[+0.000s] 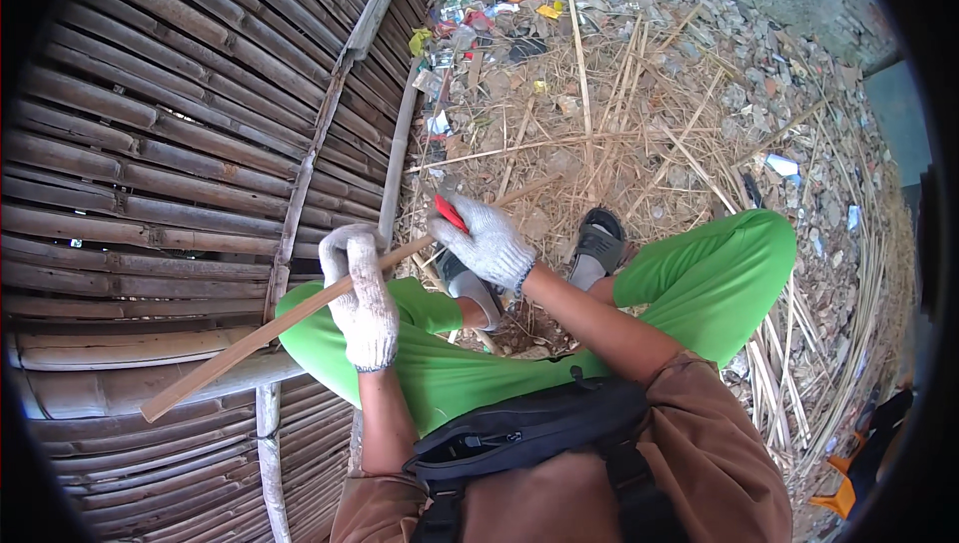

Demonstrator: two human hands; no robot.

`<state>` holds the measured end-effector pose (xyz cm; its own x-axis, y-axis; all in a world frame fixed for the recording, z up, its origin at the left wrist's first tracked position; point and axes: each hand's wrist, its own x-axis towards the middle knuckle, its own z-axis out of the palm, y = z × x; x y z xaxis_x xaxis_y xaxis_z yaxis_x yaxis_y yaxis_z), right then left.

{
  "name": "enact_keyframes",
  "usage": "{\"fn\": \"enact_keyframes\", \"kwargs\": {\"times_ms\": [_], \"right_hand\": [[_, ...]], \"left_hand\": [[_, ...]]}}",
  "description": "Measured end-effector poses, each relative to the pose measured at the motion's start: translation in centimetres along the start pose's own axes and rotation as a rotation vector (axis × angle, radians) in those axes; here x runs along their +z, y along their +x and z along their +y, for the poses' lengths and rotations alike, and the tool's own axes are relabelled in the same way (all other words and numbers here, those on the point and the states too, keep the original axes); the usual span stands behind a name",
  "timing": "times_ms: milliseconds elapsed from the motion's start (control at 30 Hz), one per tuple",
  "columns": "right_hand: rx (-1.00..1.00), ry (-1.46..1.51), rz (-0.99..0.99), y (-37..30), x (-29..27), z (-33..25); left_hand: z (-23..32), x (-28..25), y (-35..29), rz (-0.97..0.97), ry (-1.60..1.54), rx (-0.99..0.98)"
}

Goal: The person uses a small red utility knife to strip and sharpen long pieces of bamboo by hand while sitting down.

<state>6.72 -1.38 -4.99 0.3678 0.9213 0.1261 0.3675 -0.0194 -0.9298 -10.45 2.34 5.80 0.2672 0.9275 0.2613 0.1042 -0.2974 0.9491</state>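
Observation:
A long, flat bamboo strip (235, 348) runs slantwise across my lap, its wide end low at the left and its thinner end beyond my right hand. My left hand (362, 298), in a whitish knit glove, is closed around the strip near its middle. Farther along, my right hand (486, 243), gloved the same way, is closed on a red-handled knife (450, 211) against the strip. The knife's blade is hard to make out against the litter behind it.
A slatted bamboo wall (160, 143) stands close on my left. Bamboo shavings and splints (619, 143) cover the ground ahead, with plastic litter (479, 13) at the far left. Thin bamboo strips (789, 363) lie at my right. A black waist bag (529, 428) crosses my front.

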Motion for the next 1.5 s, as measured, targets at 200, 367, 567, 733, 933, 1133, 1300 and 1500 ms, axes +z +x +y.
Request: {"fn": "enact_keyframes", "kwargs": {"times_ms": [200,367,567,733,933,1133,1300,1500], "right_hand": [[-0.017,0.012,0.020,0.2,0.5,0.5],[-0.018,-0.110,0.041,0.3,0.0,0.6],[-0.036,-0.141,0.031,1.1,0.1,1.3],[-0.020,-0.118,0.003,1.5,-0.2,0.7],[0.075,-0.148,-0.114,2.7,-0.4,-0.1],[-0.030,-0.208,0.249,2.6,-2.6,-0.1],[0.035,-0.192,0.373,-0.5,-5.4,0.4],[0.249,-0.205,0.003,-1.2,-3.7,3.0]], "left_hand": [[-4.0,1.3,0.0,-0.185,0.309,0.040],[-1.9,0.2,-0.1,-0.194,0.349,0.014],[4.4,-5.5,-0.7,0.053,0.245,0.034],[9.3,-8.9,-0.4,0.362,0.183,0.143],[8.5,-7.7,2.4,0.222,-0.311,0.437],[7.8,-2.2,6.3,-0.454,-0.706,0.348],[8.1,-0.4,9.8,-0.580,-0.688,0.242],[7.1,1.5,8.5,-0.624,-0.863,0.484]]}}
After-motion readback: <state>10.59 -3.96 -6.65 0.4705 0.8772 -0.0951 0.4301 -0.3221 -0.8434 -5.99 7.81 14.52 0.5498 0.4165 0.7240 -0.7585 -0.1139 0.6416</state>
